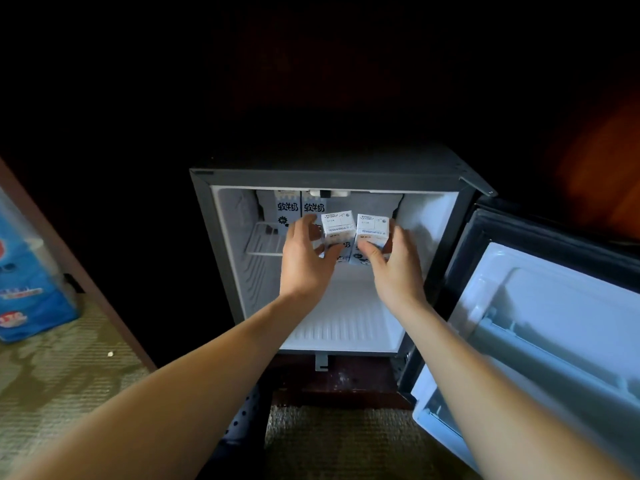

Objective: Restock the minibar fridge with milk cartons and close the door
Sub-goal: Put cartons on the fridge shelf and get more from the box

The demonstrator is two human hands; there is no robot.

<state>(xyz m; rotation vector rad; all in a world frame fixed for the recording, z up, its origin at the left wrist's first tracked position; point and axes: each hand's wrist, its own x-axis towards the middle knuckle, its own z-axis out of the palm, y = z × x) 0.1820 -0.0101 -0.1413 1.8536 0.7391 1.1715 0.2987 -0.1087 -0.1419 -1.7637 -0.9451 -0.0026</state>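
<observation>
Dark room, carpet floor (52, 375), small fridge (332, 176) lit inside w/ its door (554, 306) swung wide to the right. Left grip (304, 261) clasps one milk carton (337, 225) and right grip (394, 268) clasps a second carton (373, 226), upright & touching side by side at wire shelf (263, 240) height inside the fridge, prob. so both go in as a pair in front of two back cartons (287, 206) already standing there. Held ones are small white boxes w/ dark print, flat tops, no dents visible.
</observation>
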